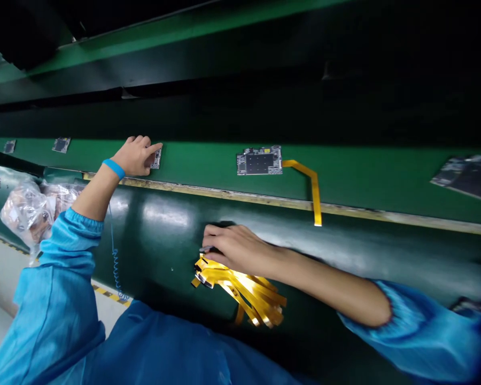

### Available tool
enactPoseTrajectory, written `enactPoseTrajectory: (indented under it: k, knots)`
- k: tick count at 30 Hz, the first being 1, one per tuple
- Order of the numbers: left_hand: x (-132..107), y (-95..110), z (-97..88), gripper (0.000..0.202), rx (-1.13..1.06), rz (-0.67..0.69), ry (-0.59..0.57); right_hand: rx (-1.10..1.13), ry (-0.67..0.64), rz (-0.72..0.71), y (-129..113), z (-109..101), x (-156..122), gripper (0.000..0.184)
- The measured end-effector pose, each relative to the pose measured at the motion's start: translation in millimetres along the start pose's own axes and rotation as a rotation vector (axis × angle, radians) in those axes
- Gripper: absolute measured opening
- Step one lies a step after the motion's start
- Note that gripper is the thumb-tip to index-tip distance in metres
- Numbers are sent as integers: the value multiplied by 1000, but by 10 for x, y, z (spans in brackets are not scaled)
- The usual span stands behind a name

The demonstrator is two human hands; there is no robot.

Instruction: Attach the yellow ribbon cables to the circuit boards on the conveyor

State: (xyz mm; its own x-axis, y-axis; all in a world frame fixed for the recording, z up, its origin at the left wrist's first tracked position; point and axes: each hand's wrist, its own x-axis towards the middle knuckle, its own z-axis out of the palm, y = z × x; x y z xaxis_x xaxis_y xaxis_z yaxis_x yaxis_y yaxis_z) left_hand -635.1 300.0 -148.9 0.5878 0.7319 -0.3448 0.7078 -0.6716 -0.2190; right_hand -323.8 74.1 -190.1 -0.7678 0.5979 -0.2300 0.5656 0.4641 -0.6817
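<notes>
Circuit board (156, 159) under left hand (134, 156), yellow flex cables (244, 293) under right hand (234, 248)

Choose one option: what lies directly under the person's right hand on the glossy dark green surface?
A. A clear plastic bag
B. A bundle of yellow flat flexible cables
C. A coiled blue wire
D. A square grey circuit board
B. The right hand lies on the fanned bundle of yellow flat flexible cables on the glossy dark green surface.
</notes>
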Motion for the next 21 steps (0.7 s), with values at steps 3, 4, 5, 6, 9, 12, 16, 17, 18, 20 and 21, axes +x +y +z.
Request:
enactPoseTrajectory:
  k: [3, 4, 5, 6, 9, 12, 16, 17, 18, 20, 21]
  knots:
    - [-10, 10, 30, 87, -51, -7, 24, 41, -10, 18, -5, -37, -4, 14]
    - [-13, 13, 34, 86, -68, -5, 30, 62, -6, 37, -6, -59, -8, 14]
    - [-16, 18, 37, 85, -86, -2, 38, 84, 2, 59, -5, -83, -11, 13]
    - [-20, 27, 37, 83, -109, 1, 51, 108, 15, 82, 1, -111, -11, 13]
    - [-28, 78, 44, 71, -217, -25, 125, 210, 85, 130, 67, -213, 29, 22]
    - [-14, 170, 75, 44, -342, -122, 232, 375, 203, 150, 202, -357, 161, 40]
    - [57, 358, 98, 17, -456, -255, 267, 492, 407, 218, 413, -592, 477, 57]
    - [81, 416, 88, 13, -471, -280, 249, 502, 457, 243, 462, -644, 570, 57]
    - [106, 477, 72, 11, -479, -302, 223, 513, 501, 266, 509, -687, 663, 56]
    - [151, 597, 28, 9, -468, -336, 160, 543, 573, 299, 593, -745, 842, 51]
    - [170, 652, 4, 9, -451, -348, 126, 555, 601, 312, 631, -759, 924, 48]
